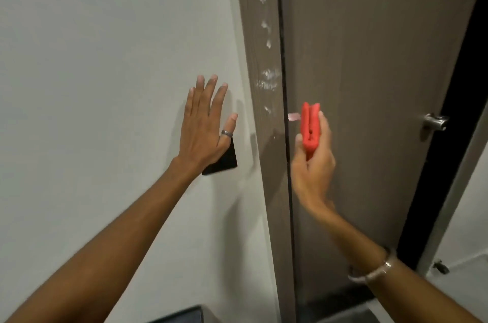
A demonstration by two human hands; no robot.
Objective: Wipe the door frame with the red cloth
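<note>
A grey-brown door frame (264,164) runs top to bottom in the middle of the view, with white smears along its upper part. My right hand (313,164) holds a folded red cloth (311,127) upright, just right of the frame and in front of the door; I cannot tell whether the cloth touches it. My left hand (204,127) lies flat with fingers spread on the white wall (105,85), left of the frame, partly covering a black wall plate (224,161).
The closed grey-brown door (369,85) fills the right side, with a metal knob (435,122) at its right edge. A dark strip and a white wall lie beyond it. A dark object (182,316) shows at the bottom edge.
</note>
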